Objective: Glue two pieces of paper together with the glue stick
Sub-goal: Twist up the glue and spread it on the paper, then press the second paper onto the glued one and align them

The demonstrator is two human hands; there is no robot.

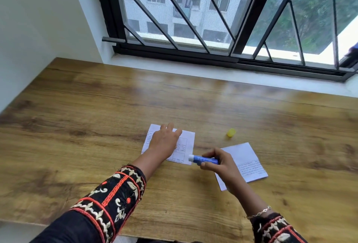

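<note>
My left hand (164, 140) lies flat, palm down, on a sheet of paper (188, 142), the fingers loosely spread and reaching toward its far edge, pinning it to the wooden table (96, 107). My right hand (220, 165) is curled around the glue stick (202, 159), thumb on the near side and fingers wrapped over the top, gripping the blue barrel near its back end. The stick lies almost level, its long axis running left to right, with the white tip pointing toward my left hand and sitting over the near right corner of that sheet; I cannot tell whether the tip actually touches the paper. Under and just behind my right hand lies the second sheet (246, 161), turned at an angle, printed lines showing on its right half, my wrist covering its near left corner. The two sheets lie apart, with bare wood between them. Beyond my right hand, past the second sheet, the yellow cap (231, 132) rests by itself on the table, well clear of the stick. A thin bracelet (259, 212) circles my right wrist, and embroidered black sleeves (112, 194) cover both forearms. Farther off, past the table's far edge, is a white sill and a barred window (193, 20).
</note>
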